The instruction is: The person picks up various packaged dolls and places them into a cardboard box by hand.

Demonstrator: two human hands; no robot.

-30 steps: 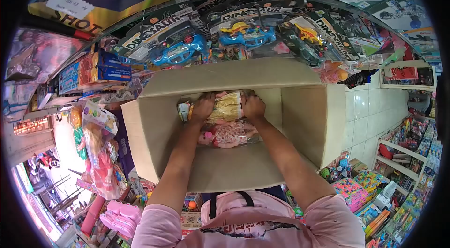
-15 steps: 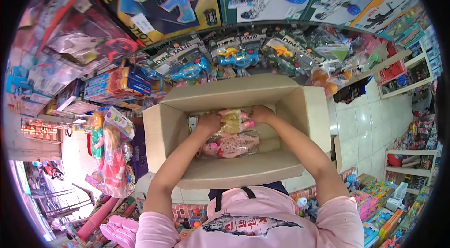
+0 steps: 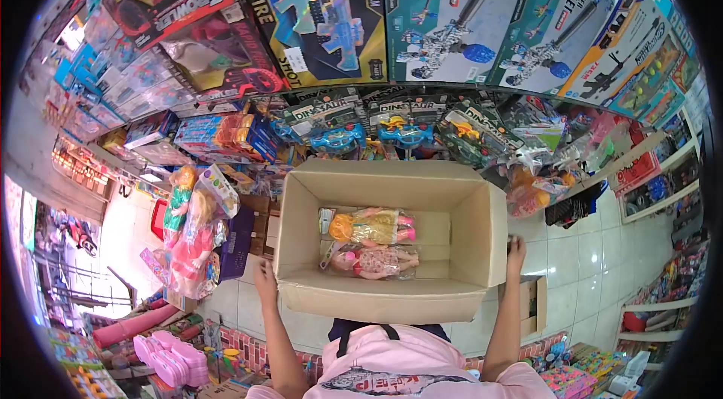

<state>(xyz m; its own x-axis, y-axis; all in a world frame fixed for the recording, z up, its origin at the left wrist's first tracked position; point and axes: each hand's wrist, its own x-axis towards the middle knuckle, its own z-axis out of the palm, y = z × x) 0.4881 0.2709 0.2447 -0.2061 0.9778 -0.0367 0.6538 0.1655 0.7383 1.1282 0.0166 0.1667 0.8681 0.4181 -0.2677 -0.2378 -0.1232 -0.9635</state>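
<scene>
A brown cardboard box point(image 3: 384, 308) stands with its top open in front of me. On its floor, toward the left, lie two dolls in clear plastic bags. The upper doll point(image 3: 373, 226) has orange hair and a yellow dress; the lower doll point(image 3: 374, 261) wears a pink patterned dress. A small white packet point(image 3: 326, 220) lies left of the upper doll. My left hand point(image 3: 265, 277) is beside the box's left wall, fingers loosely apart. Beside the right wall is my right hand point(image 3: 516, 252), its fingers slightly bent. Neither hand holds anything that I can see.
Boxed toy guns point(image 3: 444, 22) line the shelf ahead, above bagged dinosaur toys point(image 3: 407, 131). At the left, bagged dolls point(image 3: 192, 241) rest by a purple crate point(image 3: 237, 244). Pink plastic items point(image 3: 172, 357) sit lower left. A small carton point(image 3: 533, 305) is on the tiled floor at right.
Both hands have left the dolls and come out of the box, one to each side. The upper doll now lies flat above the other. My view has tilted upward.
</scene>
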